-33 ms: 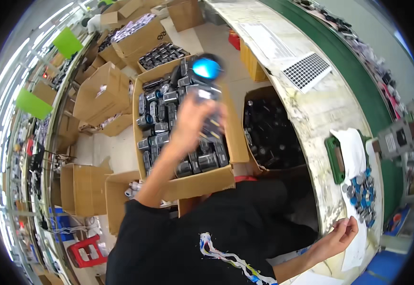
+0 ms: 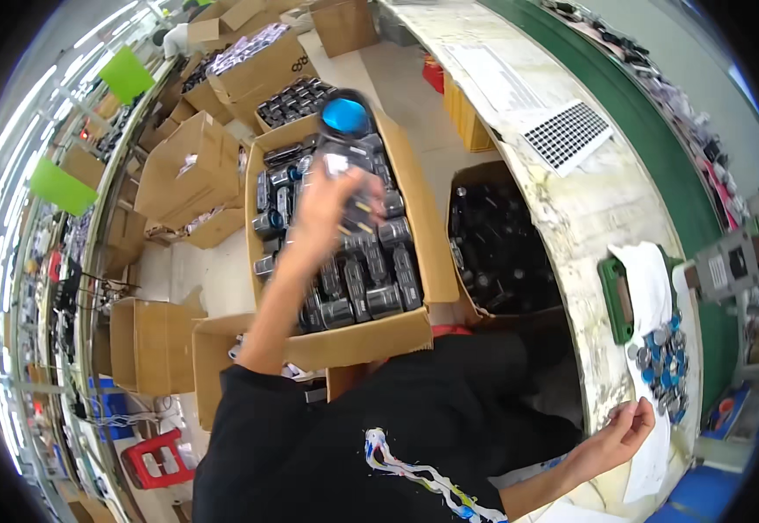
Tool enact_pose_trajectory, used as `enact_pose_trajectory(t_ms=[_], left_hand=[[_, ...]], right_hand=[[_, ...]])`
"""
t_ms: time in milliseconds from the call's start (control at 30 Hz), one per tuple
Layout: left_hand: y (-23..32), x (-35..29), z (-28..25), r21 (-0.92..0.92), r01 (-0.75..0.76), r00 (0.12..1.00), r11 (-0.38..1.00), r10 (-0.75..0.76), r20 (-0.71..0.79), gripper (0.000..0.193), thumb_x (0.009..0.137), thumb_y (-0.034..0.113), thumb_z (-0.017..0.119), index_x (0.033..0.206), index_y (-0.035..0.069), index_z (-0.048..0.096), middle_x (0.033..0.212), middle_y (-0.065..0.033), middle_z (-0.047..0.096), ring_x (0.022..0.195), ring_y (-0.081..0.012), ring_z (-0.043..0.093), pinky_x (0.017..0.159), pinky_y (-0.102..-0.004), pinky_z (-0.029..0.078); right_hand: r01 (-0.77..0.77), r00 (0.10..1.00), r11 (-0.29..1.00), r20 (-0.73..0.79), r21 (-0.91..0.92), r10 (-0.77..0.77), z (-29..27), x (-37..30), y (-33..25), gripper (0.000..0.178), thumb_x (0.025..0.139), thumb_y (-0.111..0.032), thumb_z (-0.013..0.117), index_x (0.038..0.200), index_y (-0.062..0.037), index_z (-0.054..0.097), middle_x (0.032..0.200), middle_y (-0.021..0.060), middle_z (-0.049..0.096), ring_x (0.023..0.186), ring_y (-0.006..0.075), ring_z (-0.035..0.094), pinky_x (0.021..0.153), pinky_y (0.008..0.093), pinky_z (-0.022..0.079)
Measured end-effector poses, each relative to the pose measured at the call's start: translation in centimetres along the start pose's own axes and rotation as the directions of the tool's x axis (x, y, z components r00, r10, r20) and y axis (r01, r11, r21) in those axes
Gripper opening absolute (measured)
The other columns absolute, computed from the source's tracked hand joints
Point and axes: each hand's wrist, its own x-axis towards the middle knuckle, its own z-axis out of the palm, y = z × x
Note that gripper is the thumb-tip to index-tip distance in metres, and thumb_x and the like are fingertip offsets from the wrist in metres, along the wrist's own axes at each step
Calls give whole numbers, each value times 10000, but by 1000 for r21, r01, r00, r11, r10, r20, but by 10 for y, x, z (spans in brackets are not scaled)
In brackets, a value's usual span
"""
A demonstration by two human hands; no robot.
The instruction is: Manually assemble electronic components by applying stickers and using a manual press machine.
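My left hand (image 2: 323, 205) is closed around a black device with a round, shiny blue end (image 2: 345, 118), slightly blurred by motion. It holds the device above an open cardboard carton (image 2: 362, 338) packed with rows of similar black devices (image 2: 358, 288). My right hand (image 2: 623, 434) rests at the workbench edge, its thumb and fingers curled together; whatever may be between them cannot be made out. Just beyond it lies a heap of small blue and silver discs (image 2: 665, 370) on a white sheet (image 2: 645, 283).
A dark-lined carton of black parts (image 2: 501, 244) stands between the packed carton and the workbench (image 2: 562, 209). A green tool (image 2: 612, 301) and a white tray with a dark grid (image 2: 567, 137) are on the bench. A red stool (image 2: 160, 458) and more cartons (image 2: 157, 349) are at left.
My left hand has moved left with the black device, further over the packed carton. My right hand stays almost where it was.
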Motion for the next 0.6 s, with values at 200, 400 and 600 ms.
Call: enact_pose_trajectory(t_ms=[200,400,600], left_hand=[[-10,95,-186,554,94,931,827,124,-343,304,940,270,574,1090,31,463,819,-105,623,638,-165,628,582,-301,531],[-76,162,-275,909,122,975,399,124,-186,589,856,478,607,1216,25,497,1093,-294,632,1075,-424,600,920,-435,448],[-76,165,-258,852,177,973,493,44,-228,513,865,393,628,1177,-4,536,998,-218,663,944,-308,656,852,-386,498]], right_hand=[[-34,994,994,98,-104,45,39,3,12,173,972,-119,575,1111,-17,589,901,14,546,774,81,456,682,222,389],[-23,986,973,154,-230,59,75,0,18,167,975,-124,568,1107,-27,596,920,18,564,812,89,490,693,229,399],[26,967,955,248,-295,51,100,3,13,161,965,-121,584,1079,-10,608,940,21,582,832,99,507,724,230,409]])
